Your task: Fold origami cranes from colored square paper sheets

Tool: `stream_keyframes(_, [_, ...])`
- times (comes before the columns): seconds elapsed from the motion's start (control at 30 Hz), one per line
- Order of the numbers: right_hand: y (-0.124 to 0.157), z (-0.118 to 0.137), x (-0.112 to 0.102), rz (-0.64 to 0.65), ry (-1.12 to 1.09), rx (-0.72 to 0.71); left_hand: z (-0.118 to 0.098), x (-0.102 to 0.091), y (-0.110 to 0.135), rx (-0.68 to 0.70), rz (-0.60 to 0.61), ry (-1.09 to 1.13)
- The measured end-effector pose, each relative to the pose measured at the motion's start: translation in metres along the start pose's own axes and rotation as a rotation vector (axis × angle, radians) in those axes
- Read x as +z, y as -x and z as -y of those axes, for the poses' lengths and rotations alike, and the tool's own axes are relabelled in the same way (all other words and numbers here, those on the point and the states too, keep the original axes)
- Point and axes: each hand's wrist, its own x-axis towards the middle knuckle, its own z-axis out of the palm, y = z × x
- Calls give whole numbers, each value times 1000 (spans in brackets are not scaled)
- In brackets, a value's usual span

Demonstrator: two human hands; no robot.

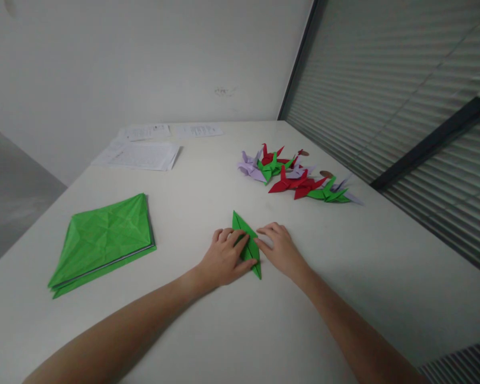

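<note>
One green fold (252, 249) under the left hand (225, 256), beside the right hand (281, 249)

The green fold is laid flat on the white table (192, 197), near the middle of the view. A narrow, pointed shape is shown: one tip is aimed away from the person and slightly to the left, the other toward the person. A crease is seen along its length.

By the left hand, the fold is pressed down from its left side. The forefinger and thumb are spread apart, with green showing between them; the other fingers are loosely bent, and nothing is gripped. By the right hand, the fold's right edge is reached. Its thumb and forefinger are brought near each other with a small gap left; whether the edge is pinched or only touched cannot be told.

Well to the left, a green stack (108, 229) is placed, a dark layer being seen between its sheets. Beyond the hands, to the right, cranes (292, 183) in red, green and lilac are loosely clustered, with brown discs (327, 174) set just behind them. Printed sheets (142, 156) are spread at the table's far left, in front of the wall (164, 64). Along the right side, the table is bordered by blinds (368, 90), crossed by a dark bar (436, 139).
</note>
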Motion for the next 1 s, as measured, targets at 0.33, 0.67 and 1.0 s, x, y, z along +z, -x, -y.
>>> stream_keyframes(0.33, [1, 7, 4, 63, -359, 154, -5, -11, -6, -88, -1, 26])
stream_keyframes(0.67, [-4, 28, -17, 248, -1032, 129, 5, -17, -5, -160, 75, -155])
stream_keyframes(1.0, [-6, 13, -9, -208, -767, 237, 18, -31, -21, -424, -356, 720])
